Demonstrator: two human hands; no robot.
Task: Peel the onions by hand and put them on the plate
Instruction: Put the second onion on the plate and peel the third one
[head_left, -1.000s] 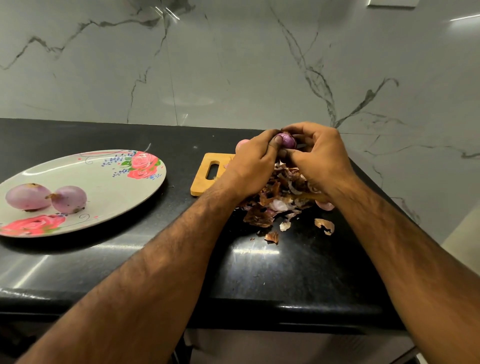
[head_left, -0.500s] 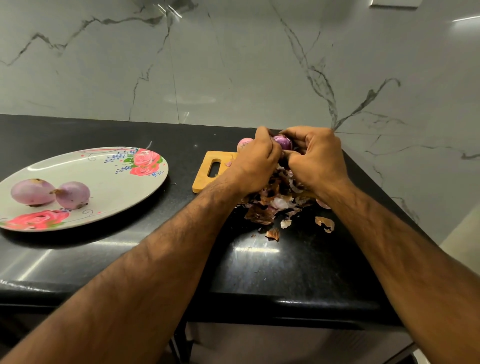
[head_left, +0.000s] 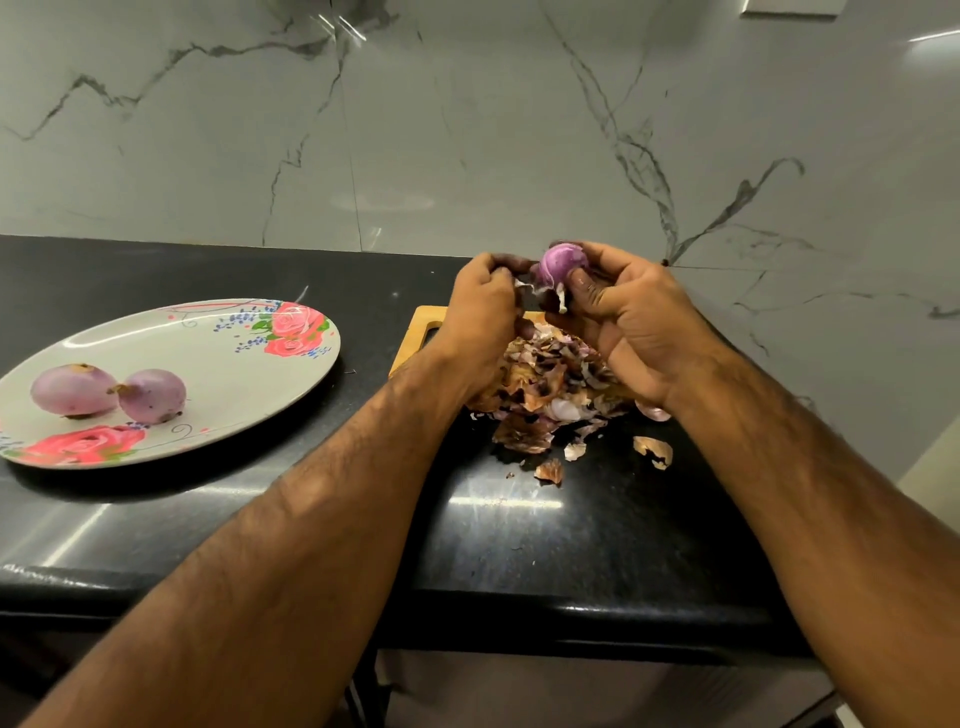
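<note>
**Third onion half out of its skin**

At the left, the flowered plate (head_left: 218, 358) sits on the black counter (head_left: 519, 545) and carries two peeled onions (head_left: 72, 389), which lie side by side near its left rim. We count that part as done.

Further right, our left hand (head_left: 483, 317) hovers over the wooden cutting board (head_left: 427, 316), its fingers pinched together on a strip of skin (head_left: 521, 285) that hangs from the onion (head_left: 558, 265). Our right hand (head_left: 634, 322) grips that onion from the other side, thumb and fingers clamped round it. It is held up above the heap of peelings (head_left: 545, 389).

Its top shows bare purple, and pale flaps cling lower down. We judge that we have to strip these and carry the onion to the plate. We cannot tell whether more unpeeled onions wait behind our hands.
</note>
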